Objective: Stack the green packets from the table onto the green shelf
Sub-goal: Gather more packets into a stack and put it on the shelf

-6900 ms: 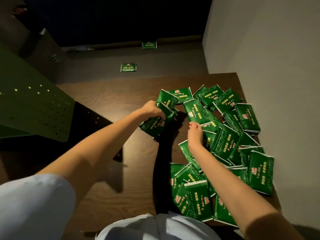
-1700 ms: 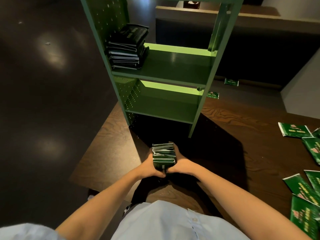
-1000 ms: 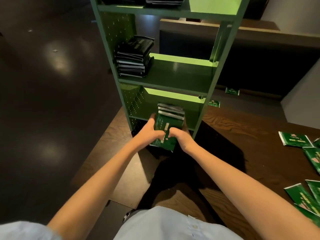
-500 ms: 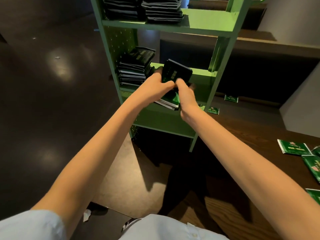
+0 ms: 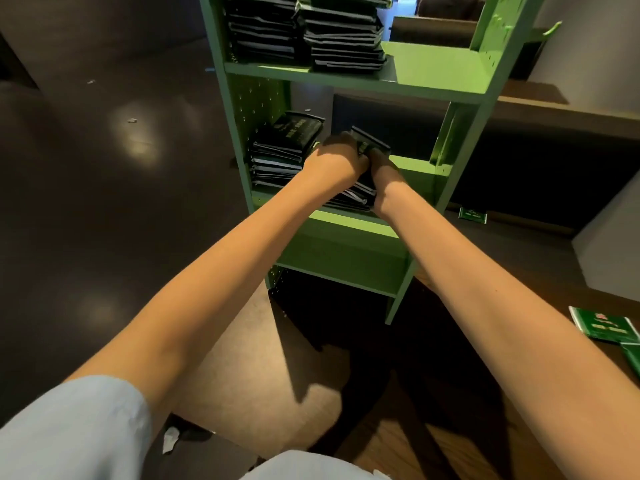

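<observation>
Head view | wooden table (image 5: 242, 358), loose green packet (image 5: 604, 327) at right | left hand (image 5: 334, 161) and right hand (image 5: 382, 174) both clasp packet bundle (image 5: 351, 198), fingers curled round it, bundle between the palms | bundle on green shelf (image 5: 346, 251) middle tier, just right of packet stack (image 5: 280, 157) | upper stacks (image 5: 311, 32) on the tier above

light: dim room, brightest on right-hand boards of green shelf (image 5: 440, 69) | shadows: hard, dark, thrown toward the camera across table (image 5: 242, 358) | glare: soft patches on glossy floor (image 5: 138, 147) | packets (image 5: 277, 161) in shelf shade look near-black | edges: wide-angle bowing, soft
</observation>
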Tool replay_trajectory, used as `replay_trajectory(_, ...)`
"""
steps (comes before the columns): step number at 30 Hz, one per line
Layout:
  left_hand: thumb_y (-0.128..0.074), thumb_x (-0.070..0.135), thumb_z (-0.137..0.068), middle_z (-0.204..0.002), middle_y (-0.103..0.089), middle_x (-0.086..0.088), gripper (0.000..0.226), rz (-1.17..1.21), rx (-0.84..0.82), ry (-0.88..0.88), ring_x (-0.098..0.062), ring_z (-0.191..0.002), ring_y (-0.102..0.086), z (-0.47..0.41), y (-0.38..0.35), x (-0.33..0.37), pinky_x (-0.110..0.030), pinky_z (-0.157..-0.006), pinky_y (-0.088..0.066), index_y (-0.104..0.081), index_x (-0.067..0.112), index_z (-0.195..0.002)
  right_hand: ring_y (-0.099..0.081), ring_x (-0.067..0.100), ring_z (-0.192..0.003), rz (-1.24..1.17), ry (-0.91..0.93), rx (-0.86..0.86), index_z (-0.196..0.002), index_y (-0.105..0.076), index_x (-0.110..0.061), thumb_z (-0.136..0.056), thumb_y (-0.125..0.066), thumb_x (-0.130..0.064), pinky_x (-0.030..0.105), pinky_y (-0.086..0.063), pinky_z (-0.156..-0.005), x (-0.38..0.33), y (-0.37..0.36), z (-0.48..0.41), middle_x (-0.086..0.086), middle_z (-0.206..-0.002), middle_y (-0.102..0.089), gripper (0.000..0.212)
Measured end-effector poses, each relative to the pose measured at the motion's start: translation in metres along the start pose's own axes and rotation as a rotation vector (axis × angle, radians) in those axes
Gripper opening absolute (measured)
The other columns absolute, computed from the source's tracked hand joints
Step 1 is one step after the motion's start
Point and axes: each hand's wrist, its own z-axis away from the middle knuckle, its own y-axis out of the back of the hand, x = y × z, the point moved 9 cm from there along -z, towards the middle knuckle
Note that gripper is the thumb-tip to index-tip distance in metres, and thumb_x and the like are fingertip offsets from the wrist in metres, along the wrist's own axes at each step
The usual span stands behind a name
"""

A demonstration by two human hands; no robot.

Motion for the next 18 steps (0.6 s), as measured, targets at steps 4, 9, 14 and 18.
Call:
replay_trajectory(4, -0.037, 0.024, -0.102, -0.124, -0.060, -0.012, 0.034, -0.163, 0.037, 0.006, -0.026, -0.113, -0.059, -0.004, 0.001, 0.001, -0.031, -0.086, -0.046, -0.052, 0.007, -0.126, -0.060, 0.030, -0.110, 0.007, -0.008, -0.015, -0.118, -0.059, -0.011, -0.095, -0.048, -0.034, 0.043, -0.048, -0.100, -0.002, -0.006, -0.015, 0.012, -0.120, -0.064, 0.035)
replay_trajectory(9, -0.036, 0.010, -0.101, -0.120, -0.060, -0.012, 0.029, -0.434, 0.133, 0.006, -0.026, -0.108, -0.061, 0.003, 0.001, -0.003, -0.029, -0.073, -0.044, -0.053, 0.004, -0.123, -0.059, 0.022, -0.088, 0.033, 0.002, -0.057, -0.105, -0.059, -0.005, -0.097, -0.048, -0.015, 0.032, -0.051, -0.086, -0.009, -0.015, -0.010, 0.008, -0.079, -0.070, 0.017)
replay_trajectory(14, -0.039, 0.008, -0.099, -0.120, -0.060, -0.012, 0.027, -0.541, 0.148, -0.026, -0.026, -0.108, -0.061, 0.004, -0.003, -0.010, -0.028, -0.077, -0.046, -0.054, 0.002, -0.121, -0.054, 0.022, -0.094, 0.163, 0.038, -0.006, -0.126, -0.052, -0.003, -0.095, -0.050, -0.022, 0.024, -0.042, -0.058, -0.006, -0.016, -0.011, 0.010, -0.111, -0.060, 0.037)
replay_trajectory(18, -0.039, 0.007, -0.099, -0.124, -0.058, -0.011, 0.028, -0.510, 0.073, -0.058, -0.026, -0.114, -0.058, 0.002, -0.005, -0.009, -0.029, -0.085, -0.046, -0.052, 0.003, -0.123, -0.049, 0.022, -0.095, 0.179, 0.088, -0.020, -0.125, -0.053, -0.006, -0.099, -0.037, -0.028, 0.027, -0.040, -0.072, -0.005, -0.019, -0.008, 0.013, -0.124, -0.059, 0.038)
